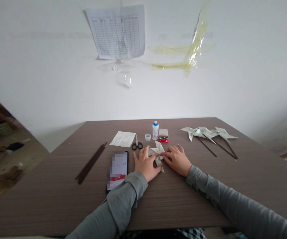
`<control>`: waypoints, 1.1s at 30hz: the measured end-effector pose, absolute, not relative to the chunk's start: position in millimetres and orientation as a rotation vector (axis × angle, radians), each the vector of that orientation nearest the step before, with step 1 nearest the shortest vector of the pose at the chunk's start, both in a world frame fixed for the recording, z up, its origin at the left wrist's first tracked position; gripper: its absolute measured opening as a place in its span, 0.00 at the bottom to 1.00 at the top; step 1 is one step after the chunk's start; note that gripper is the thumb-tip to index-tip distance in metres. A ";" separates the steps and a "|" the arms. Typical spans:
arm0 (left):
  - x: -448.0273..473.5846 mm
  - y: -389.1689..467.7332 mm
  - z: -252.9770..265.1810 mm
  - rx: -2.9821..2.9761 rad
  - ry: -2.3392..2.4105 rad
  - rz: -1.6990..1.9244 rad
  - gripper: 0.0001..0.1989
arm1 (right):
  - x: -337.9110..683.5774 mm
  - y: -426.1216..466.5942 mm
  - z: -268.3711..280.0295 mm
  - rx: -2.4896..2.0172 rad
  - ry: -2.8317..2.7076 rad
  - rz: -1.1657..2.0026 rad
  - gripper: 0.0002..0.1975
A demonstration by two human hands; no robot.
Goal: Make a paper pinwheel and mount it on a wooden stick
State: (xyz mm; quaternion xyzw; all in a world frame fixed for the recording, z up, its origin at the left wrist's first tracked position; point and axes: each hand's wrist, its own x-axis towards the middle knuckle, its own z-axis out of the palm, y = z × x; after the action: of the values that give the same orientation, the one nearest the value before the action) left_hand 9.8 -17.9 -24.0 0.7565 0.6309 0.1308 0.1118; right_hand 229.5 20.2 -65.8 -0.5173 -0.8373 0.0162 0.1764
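A pinwheel folded from pale printed paper (159,147) lies on the table between my two hands. My left hand (144,166) rests on its left side, the thumb on the lower blade and the index finger reaching to the middle, the other fingers spread. From the right, my right hand (177,160) presses its fingertips together at the pinwheel's centre; whatever small piece may be under them is hidden. Just beyond the hands stand a small red-and-white box of metal pins (163,136), a white bottle with a blue cap (155,130) and a small translucent cup (147,137).
Black-handled scissors (137,145) lie by a square paper sheet (123,139). A phone (117,171) is left of my left forearm, with dark thin sticks (91,163) farther left. Several finished pinwheels on sticks (204,132) lie at the right. A wall (58,83) borders the table's back.
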 end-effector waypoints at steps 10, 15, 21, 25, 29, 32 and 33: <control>9.6 -17.1 -21.3 2.212 1.855 0.308 0.30 | 229.9 19.2 -68.4 -1.433 -2.323 0.028 0.19; 9.7 -16.5 -21.6 2.202 1.881 0.331 0.30 | 229.6 21.5 -72.8 -1.438 -2.321 -0.016 0.17; 8.4 -15.0 -23.6 2.230 1.876 0.361 0.33 | 230.4 23.8 -74.4 -1.453 -2.335 -0.012 0.18; 7.4 -13.2 -23.7 2.223 1.871 0.325 0.32 | 230.6 22.5 -72.4 -1.457 -2.345 0.026 0.19; 6.8 -12.9 -22.3 2.211 1.878 0.279 0.32 | 231.0 20.9 -70.8 -1.448 -2.338 0.060 0.20; 7.0 -14.4 -20.9 2.211 1.874 0.268 0.33 | 231.1 20.8 -71.4 -1.440 -2.326 0.053 0.20; 7.2 -15.0 -20.5 2.214 1.875 0.272 0.33 | 231.0 20.9 -71.9 -1.440 -2.326 0.043 0.20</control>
State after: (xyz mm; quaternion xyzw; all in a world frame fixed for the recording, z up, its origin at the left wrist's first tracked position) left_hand 7.2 -15.0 -20.5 0.7550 0.6392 0.0926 0.1135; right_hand 231.0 20.9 -71.9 -0.5154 -0.8328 0.0153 0.2014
